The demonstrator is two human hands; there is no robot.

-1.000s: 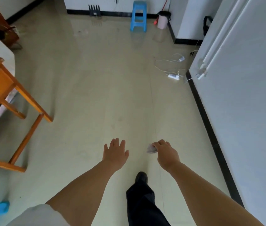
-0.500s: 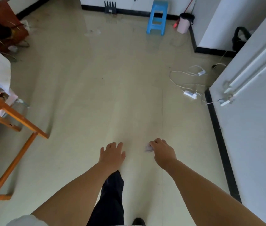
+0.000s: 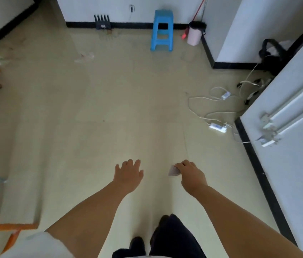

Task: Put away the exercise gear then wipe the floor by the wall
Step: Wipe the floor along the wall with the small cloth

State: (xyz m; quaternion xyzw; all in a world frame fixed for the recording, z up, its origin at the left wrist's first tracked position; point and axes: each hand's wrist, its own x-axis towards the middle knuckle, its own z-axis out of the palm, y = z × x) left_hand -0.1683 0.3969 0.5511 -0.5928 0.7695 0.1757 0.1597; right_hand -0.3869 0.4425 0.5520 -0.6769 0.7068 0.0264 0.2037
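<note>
Both my arms reach forward over the pale tiled floor (image 3: 109,112). My right hand (image 3: 190,174) holds a small greyish cloth (image 3: 174,171), of which only a corner shows beside the curled fingers. My left hand (image 3: 129,175) is empty, back up, its fingers relaxed and slightly spread. The white wall (image 3: 295,164) with its black skirting runs along the right side, close to my right arm. My dark trouser leg and shoe (image 3: 137,244) show at the bottom edge.
White cables and a power strip (image 3: 217,126) lie on the floor by the wall corner. A blue plastic stool (image 3: 162,30), a pink bin (image 3: 195,33) and a black rack (image 3: 102,21) stand at the far wall. An orange wooden frame (image 3: 7,227) sits at the lower left.
I have walked forward: the stool, bin and cables have come closer, and the orange frame has slid back to the lower left. Both hands keep their pose; the right still holds the cloth.
</note>
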